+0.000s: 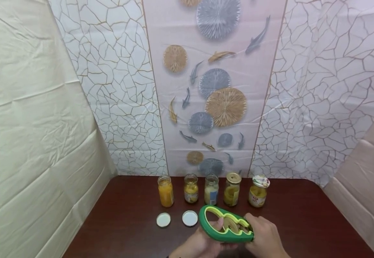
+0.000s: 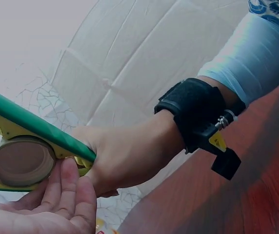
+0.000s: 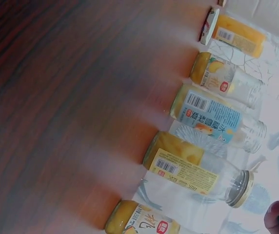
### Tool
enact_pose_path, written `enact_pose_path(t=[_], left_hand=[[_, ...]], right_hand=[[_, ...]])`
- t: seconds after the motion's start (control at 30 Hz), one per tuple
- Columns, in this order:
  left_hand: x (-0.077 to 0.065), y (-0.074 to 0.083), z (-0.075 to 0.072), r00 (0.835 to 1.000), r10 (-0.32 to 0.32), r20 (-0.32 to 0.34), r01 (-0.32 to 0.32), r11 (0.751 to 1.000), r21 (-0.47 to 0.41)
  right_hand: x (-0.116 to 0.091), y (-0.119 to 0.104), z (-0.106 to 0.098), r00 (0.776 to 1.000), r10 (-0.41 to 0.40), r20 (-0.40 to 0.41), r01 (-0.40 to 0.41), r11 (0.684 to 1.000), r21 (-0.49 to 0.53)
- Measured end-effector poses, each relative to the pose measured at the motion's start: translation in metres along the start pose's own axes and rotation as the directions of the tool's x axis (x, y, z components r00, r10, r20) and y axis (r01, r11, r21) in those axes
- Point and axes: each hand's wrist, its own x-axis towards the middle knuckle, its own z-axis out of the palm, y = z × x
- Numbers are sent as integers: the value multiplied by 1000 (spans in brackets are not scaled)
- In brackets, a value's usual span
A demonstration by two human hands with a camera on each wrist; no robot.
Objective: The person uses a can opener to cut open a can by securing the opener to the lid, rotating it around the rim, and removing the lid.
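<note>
Nearest, on a dial centred on the green multi-ring jar opener [image 1: 228, 237], the left hand [image 1: 203, 243] is seen at eight o'clock, a gold metal lid [image 1: 230, 225] apparently pinched between its thumb and fingertips; the lid lies within the opener's scalloped lime-green inner edge. At three to four o'clock the narrow end is gripped by the right hand [image 1: 265, 234], its fingers curled round it. Opener and lid are both held up above the dark red wooden table [image 1: 125, 215]. The step in hand is judged to be the freeing of the lid from the opener: the narrow end is best held firm while the lid is pressed evenly at opposite edges, since a one-sided push could wedge it. The fingertips should be placed clear of the lid's rim. Farther off, toward nine o'clock, two white-lined lids [image 1: 163, 220] [image 1: 190, 218] lie on the table. Beyond them, uncapped jars stand at ten [image 1: 166, 195], between ten and eleven [image 1: 191, 191] and eleven [image 1: 211, 195], with a gold-capped jar [image 1: 232, 193] at twelve and a white-capped peach jar [image 1: 258, 195] between one and two.
</note>
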Motion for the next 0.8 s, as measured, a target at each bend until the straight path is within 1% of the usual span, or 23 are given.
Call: enact_pose_path(t=[0.13,0.23,0.37,0.4,0.5,0.6,0.7,0.8], left_hand=[[2,-1,2,1000,1,-2,-1,1000,-20],[4,-2,2,1000,26,-6,-26,1000,-4],[6,-4,-4,999,52,-16,-50,995,89],[5,-4,-6,998,53,-36,-48,992,117],[2,-3,-13,992,73,-102,-50,975,215],[-3,1,-16,983,108,-151,-59,953,297],[-8,6,-19,981,120,-154,-56,930,363],[-11,12,-24,976,124,-181,-34,901,433]], right_hand=[[0,1,-2,999,21,28,-20,1000,-8],[0,4,-3,999,17,50,-15,999,-31],[2,12,-5,997,-15,73,18,999,-44],[2,14,-6,996,-13,88,16,999,-40],[3,19,-9,990,29,141,-24,999,-36],[2,23,-13,976,121,180,-111,992,-64],[-3,28,-16,965,186,183,-170,981,-96],[-4,33,-15,965,205,162,-189,976,-110]])
